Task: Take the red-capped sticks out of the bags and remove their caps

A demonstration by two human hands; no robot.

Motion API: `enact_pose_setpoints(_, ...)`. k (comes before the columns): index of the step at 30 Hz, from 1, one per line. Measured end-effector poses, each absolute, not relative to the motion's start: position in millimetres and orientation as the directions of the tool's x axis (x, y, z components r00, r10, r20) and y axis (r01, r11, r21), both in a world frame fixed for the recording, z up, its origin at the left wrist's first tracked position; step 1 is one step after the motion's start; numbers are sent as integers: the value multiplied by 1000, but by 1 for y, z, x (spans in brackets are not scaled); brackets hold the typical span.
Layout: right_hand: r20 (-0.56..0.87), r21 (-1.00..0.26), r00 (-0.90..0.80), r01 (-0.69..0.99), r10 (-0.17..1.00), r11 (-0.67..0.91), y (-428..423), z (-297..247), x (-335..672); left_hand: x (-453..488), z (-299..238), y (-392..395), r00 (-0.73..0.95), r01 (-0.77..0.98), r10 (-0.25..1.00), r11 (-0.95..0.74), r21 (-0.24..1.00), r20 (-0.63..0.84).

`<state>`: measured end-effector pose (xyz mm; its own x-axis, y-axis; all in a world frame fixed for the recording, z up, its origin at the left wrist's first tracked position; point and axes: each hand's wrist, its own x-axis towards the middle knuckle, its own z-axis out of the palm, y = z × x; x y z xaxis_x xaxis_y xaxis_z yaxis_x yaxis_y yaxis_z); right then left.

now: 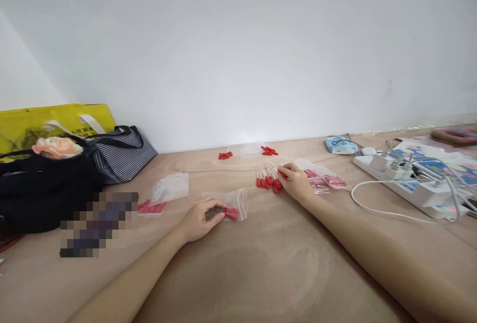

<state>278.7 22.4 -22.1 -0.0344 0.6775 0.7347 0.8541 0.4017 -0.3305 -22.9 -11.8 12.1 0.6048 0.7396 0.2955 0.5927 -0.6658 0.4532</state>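
Under the fingers of my left hand (201, 217) lies a clear zip bag (241, 199) with a few red pieces (231, 213) inside. Thumb and forefinger pinch its left part against the table. My right hand (296, 183) reaches to a loose row of red-tipped white sticks (265, 182), fingertips closed together at its right end on one of the sticks. What exactly the fingertips cover is partly hidden. Just right of that hand are more clear bags (328, 176) holding red pieces.
Empty-looking clear bags (171, 187) lie over red pieces (151, 207) at left. Two small red piles (225, 155) sit near the wall. A white power strip (410, 186) with cables and a blue mask (341, 145) are at right. A black bag (48, 189) and striped bag (115, 156) stand left.
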Motion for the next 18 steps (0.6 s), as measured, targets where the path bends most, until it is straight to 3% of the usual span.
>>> enact_pose_setpoints(18,621,-331,-101,865,778,377,15,-19,273,-23,11,-12,613,598,733,-674,433,295)
